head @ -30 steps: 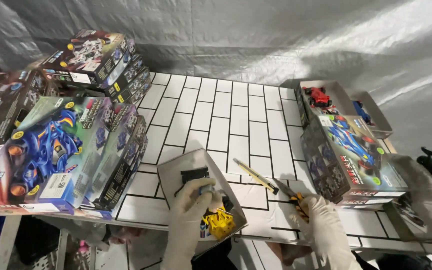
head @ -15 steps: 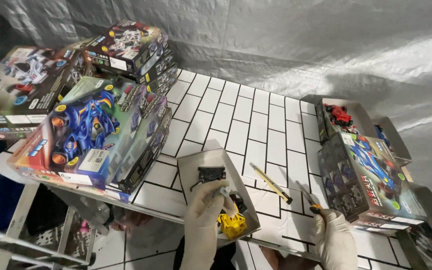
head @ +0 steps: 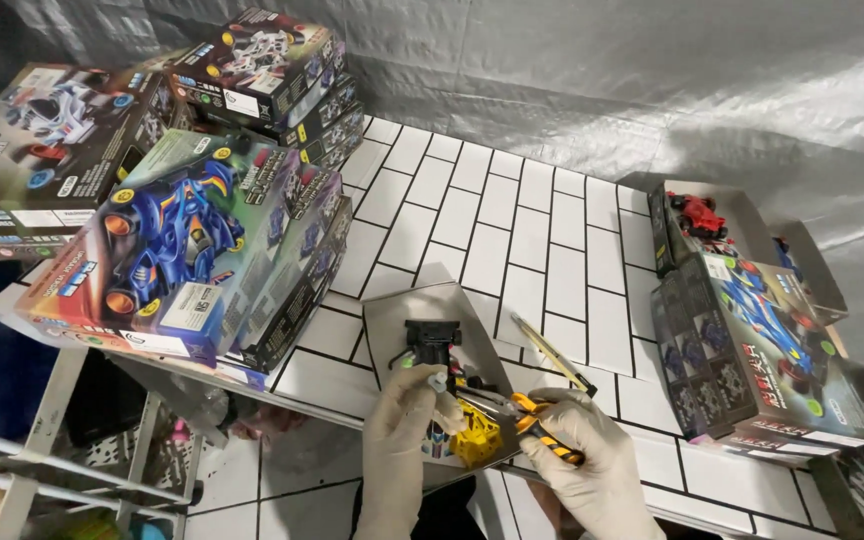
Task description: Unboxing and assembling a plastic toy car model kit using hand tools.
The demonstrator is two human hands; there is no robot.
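Both hands wear pale gloves and work over a grey open box tray [head: 392, 315] at the table's front edge. My left hand [head: 404, 420] pinches a small part just below a black chassis piece [head: 432, 342] lying in the tray. My right hand [head: 582, 450] grips orange-handled pliers [head: 532, 418], their jaws pointing left toward the left fingers. A yellow plastic part [head: 477, 445] lies in the tray between the two hands.
Stacked toy-car kit boxes [head: 182, 240] fill the table's left side. More kit boxes [head: 762, 360] and an open box with a red car [head: 697, 215] sit at the right. A yellow-handled tool [head: 552, 355] lies on the white tiled table [head: 512, 220]. A metal rack [head: 72, 460] stands below left.
The view has swung to the right and nearer. My right hand has moved left with the pliers to meet my left hand over the tray.
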